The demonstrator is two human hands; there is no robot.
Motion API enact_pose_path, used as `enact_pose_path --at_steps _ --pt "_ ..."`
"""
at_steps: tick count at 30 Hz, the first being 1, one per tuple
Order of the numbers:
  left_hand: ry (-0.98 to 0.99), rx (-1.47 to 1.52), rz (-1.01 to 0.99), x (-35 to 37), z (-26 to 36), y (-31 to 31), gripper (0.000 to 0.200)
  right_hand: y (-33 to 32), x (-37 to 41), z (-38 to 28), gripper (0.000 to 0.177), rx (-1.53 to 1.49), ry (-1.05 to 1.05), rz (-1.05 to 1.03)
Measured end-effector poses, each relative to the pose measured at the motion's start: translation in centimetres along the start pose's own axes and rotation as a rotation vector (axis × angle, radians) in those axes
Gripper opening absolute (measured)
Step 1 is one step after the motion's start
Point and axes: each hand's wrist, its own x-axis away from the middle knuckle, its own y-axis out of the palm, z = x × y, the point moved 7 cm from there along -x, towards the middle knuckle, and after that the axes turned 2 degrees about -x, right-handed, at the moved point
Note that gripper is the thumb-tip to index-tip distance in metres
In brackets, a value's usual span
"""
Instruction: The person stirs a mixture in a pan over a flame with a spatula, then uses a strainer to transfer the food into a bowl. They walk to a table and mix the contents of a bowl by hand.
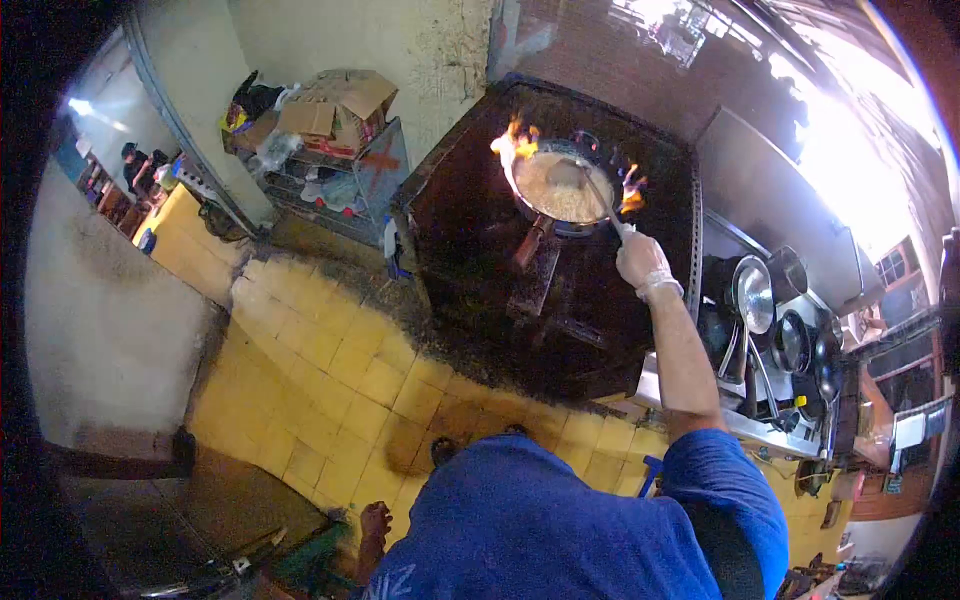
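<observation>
My right hand (643, 262), in a clear plastic glove, is closed around the handle of a long cooking spatula (606, 203). Its broad head rests in the pale, bubbling food (560, 197) inside a round pan (518, 190). The pan sits over the burner on a dark stove (455, 235), its brown handle (532, 244) pointing towards me. Flames (515, 142) rise at the pan's left and right edges. Low beside my body hangs my left hand (375, 525), away from the stove, fingers loosely bent and holding nothing.
To the right, several pans (752, 293) crowd a metal counter (715, 395). A metal rack (345, 190) with a cardboard box (335, 110) stands left of the stove. Yellow tiles (330, 350) cover the floor. Far left, a person (138, 170) is beyond a doorway.
</observation>
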Motion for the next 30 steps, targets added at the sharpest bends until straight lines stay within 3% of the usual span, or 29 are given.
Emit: enact_pose_path --at_steps 3,5,8,11,14,20,22,30 --pt "-0.052 0.056 -0.117 0.1 -0.3 0.2 0.017 1.8 -2.5 0.9 0.026 -0.011 0.035 0.003" --pt "-0.013 0.025 0.029 0.6 0.9 0.0 0.018 3.4 -4.3 0.9 0.024 -0.009 0.061 -0.057" --pt "-0.002 -0.034 0.095 2.1 3.5 0.4 0.023 3.1 -4.9 0.3 0.024 -0.034 0.122 -0.088" --pt "0.077 0.013 0.032 0.9 3.6 0.1 0.028 3.2 -5.7 -0.1 0.023 -0.068 0.098 -0.056" --pt "0.112 0.01 0.018 1.6 3.3 -0.3 0.028 3.6 -5.2 -0.1 0.024 -0.051 0.104 -0.055" --pt "-0.105 -0.04 0.06 1.3 0.7 -1.0 0.026 -0.5 -2.3 0.5 0.028 -0.06 0.074 0.028" --pt "-0.034 0.054 0.006 1.9 0.7 -1.1 0.026 -2.1 -0.2 0.2 0.029 0.024 -0.023 0.068" --pt "0.011 -0.08 -0.091 -0.7 2.4 -2.0 0.028 2.4 1.9 -0.5 0.037 0.081 -0.043 -0.082"
